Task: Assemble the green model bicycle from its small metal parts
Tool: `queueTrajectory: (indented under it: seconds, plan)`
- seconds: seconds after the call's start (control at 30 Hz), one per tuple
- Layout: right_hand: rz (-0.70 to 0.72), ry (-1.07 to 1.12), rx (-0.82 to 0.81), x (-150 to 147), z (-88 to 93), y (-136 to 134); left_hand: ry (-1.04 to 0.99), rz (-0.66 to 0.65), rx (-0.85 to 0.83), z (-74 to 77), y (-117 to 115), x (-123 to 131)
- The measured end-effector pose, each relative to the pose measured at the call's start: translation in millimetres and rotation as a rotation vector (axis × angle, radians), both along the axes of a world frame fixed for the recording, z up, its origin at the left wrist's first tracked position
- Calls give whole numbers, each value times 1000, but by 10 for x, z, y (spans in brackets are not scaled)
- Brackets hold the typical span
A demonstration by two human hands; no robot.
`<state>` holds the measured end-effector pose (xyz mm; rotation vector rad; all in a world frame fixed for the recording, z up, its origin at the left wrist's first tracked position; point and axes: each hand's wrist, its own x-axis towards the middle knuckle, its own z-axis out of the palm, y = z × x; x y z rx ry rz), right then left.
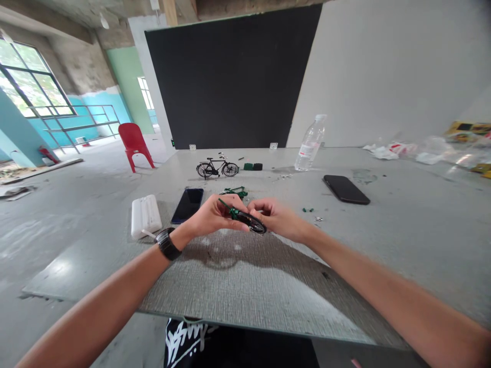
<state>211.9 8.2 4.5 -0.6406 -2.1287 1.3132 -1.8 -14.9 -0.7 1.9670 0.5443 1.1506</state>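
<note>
Over the middle of the table (215, 291), my left hand (215, 214) grips a small model bicycle wheel (251, 221), black and spoked, with a green fork (229, 208) joined to it. The fingers of my right hand (270, 217) are closed at the wheel's right side; what exactly they pinch is hidden. Just beyond my hands lies a green model bicycle frame (238, 192), partly covered by them. Farther back stands a black model bicycle (217, 166) with both wheels on.
Left of my hands are a white power bank (146, 215) and a dark phone (187, 205). A black phone (346, 189), small green parts (308, 210) and a clear bottle (311, 143) are to the right. Two small dark blocks (253, 166) sit before the black panel (233, 82).
</note>
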Motion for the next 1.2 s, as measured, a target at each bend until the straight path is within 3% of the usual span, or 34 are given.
queueTrajectory:
  seconds: [0.33,0.47,1.2]
  plan:
    - [103,-36,-113,55,-39,37,-9,-38,-32,16,-12,8]
    - [103,-6,-140,51,-42,38,-29,3,-55,4,3,10]
    - [-22,-69,35,-3,55,-38,-44,76,18,-33,-17,47]
